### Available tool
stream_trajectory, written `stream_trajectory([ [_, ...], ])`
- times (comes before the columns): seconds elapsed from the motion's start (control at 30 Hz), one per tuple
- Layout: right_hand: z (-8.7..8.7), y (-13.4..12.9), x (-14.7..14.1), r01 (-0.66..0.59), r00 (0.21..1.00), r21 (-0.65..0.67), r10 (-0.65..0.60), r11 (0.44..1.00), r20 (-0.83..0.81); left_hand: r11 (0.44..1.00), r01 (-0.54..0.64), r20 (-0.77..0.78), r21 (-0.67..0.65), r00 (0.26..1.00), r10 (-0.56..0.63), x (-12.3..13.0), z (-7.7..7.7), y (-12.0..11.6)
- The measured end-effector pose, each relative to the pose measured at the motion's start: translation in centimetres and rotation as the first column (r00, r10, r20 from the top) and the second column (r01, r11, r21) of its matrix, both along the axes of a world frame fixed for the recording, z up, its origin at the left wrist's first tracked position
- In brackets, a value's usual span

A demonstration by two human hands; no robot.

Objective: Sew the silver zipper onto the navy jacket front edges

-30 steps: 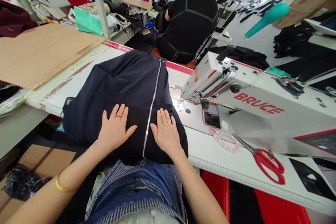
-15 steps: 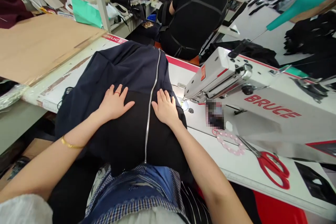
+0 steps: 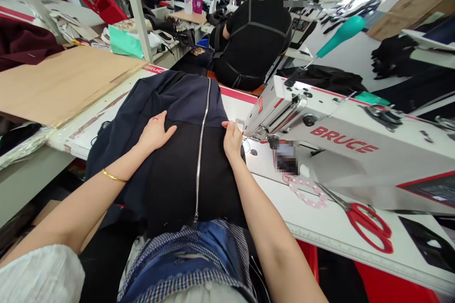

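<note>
A navy and black garment (image 3: 177, 165), which looks like a jacket, lies over the table's front edge and my lap. A silver zipper (image 3: 201, 147) runs down its middle. My left hand (image 3: 155, 131) rests on the cloth left of the zipper, near the seam between navy and black, with its thumb spread away from the fingers. To the right of the zipper, my right hand (image 3: 232, 139) has its thumb and fingers drawn together on the garment's right side. Just beyond that hand stands the needle end of a white sewing machine (image 3: 320, 151).
Red-handled scissors (image 3: 369, 227) and a pink bead bracelet (image 3: 307, 191) lie on the table at right. A teal-handled screwdriver (image 3: 341, 35) sticks up from the machine. A tan board (image 3: 71, 85) lies at left. A person in black (image 3: 256, 42) sits ahead, back turned.
My right hand has gone from lying flat with spread fingers beside the zipper to pinching the cloth farther right. My left hand stays on the left side. The camera view has tilted upward.
</note>
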State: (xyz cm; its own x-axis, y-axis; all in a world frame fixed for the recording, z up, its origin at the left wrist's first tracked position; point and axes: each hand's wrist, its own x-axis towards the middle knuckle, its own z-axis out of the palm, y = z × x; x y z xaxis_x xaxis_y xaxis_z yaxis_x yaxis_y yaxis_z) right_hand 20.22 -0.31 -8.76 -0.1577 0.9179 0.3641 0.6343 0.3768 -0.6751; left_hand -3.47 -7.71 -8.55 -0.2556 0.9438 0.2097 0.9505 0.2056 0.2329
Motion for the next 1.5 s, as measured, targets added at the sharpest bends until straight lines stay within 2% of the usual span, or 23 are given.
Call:
stream_trajectory([
  [0.07,0.2,-0.3,0.0,-0.002,1.000,-0.003,0.002,1.000,-0.004,0.998,-0.045,0.022,0.046,0.999,0.044,0.3,0.4,-0.9],
  [0.17,0.6,-0.4,0.1,-0.070,0.997,-0.024,0.071,0.997,0.038,0.998,-0.019,0.047,0.054,0.999,0.017,1.2,0.6,-3.1],
  [0.3,0.8,-0.3,0.4,-0.207,0.964,-0.056,0.214,0.977,0.159,0.997,0.053,0.043,0.053,0.998,-0.055,2.7,0.0,-6.3],
  [0.4,0.8,-1.1,0.7,-0.265,0.925,-0.061,0.271,0.962,0.268,0.996,0.058,0.041,0.069,0.997,-0.061,3.0,-0.6,-7.9],
  [0.57,0.2,-5.7,1.4,-0.275,0.871,-0.042,0.268,0.960,0.413,0.994,0.076,0.039,0.078,0.996,-0.079,2.5,-0.6,-10.5],
  [0.63,0.1,-8.3,1.9,-0.287,0.847,-0.044,0.275,0.957,0.455,0.995,0.064,0.035,0.080,0.997,-0.067,2.8,-0.1,-11.6],
  [0.7,0.1,-10.6,2.2,-0.305,0.807,-0.048,0.285,0.951,0.518,0.990,0.036,0.041,0.140,0.998,-0.043,3.8,0.8,-12.1],
  [0.77,0.2,-12.1,2.5,-0.311,0.767,-0.045,0.278,0.949,0.578,0.970,0.103,0.039,0.220,0.993,-0.115,5.5,1.7,-11.4],
  [0.8,0.3,-12.5,2.6,-0.310,0.755,-0.041,0.273,0.950,0.597,0.956,0.199,0.011,0.215,0.978,-0.206,6.5,2.0,-10.6],
  [0.87,0.4,-12.6,2.9,-0.306,0.749,-0.038,0.266,0.951,0.607,0.906,0.413,-0.075,0.089,0.910,-0.407,8.0,2.2,-8.3],
  [0.9,0.4,-12.5,3.0,-0.303,0.749,-0.039,0.263,0.952,0.608,0.883,0.469,-0.112,0.003,0.878,-0.466,8.3,2.1,-7.0],
  [0.97,0.5,-11.7,3.4,-0.292,0.752,-0.040,0.255,0.956,0.608,0.886,0.455,-0.155,-0.093,0.872,-0.464,8.0,1.6,-4.3],
  [1.03,0.6,-10.6,3.5,-0.281,0.749,-0.037,0.244,0.959,0.616,0.925,0.369,-0.160,-0.095,0.911,-0.380,6.5,1.0,-2.2],
  [1.17,0.7,-7.8,3.1,-0.295,0.720,-0.039,0.249,0.955,0.648,0.946,0.300,-0.141,-0.123,0.938,-0.316,3.7,0.5,-0.2],
  [1.33,0.5,-5.6,2.8,-0.340,0.701,-0.058,0.295,0.938,0.649,0.954,0.285,-0.136,-0.094,0.946,-0.296,3.4,1.2,-0.2],
  [1.43,0.9,-6.2,3.7,-0.349,0.706,-0.045,0.294,0.936,0.644,0.956,0.286,-0.149,-0.067,0.944,-0.293,4.3,1.8,-1.2],
  [1.5,1.3,-7.5,4.4,-0.335,0.725,-0.033,0.280,0.942,0.629,0.945,0.321,-0.157,-0.068,0.932,-0.327,5.1,1.8,-2.9],
])
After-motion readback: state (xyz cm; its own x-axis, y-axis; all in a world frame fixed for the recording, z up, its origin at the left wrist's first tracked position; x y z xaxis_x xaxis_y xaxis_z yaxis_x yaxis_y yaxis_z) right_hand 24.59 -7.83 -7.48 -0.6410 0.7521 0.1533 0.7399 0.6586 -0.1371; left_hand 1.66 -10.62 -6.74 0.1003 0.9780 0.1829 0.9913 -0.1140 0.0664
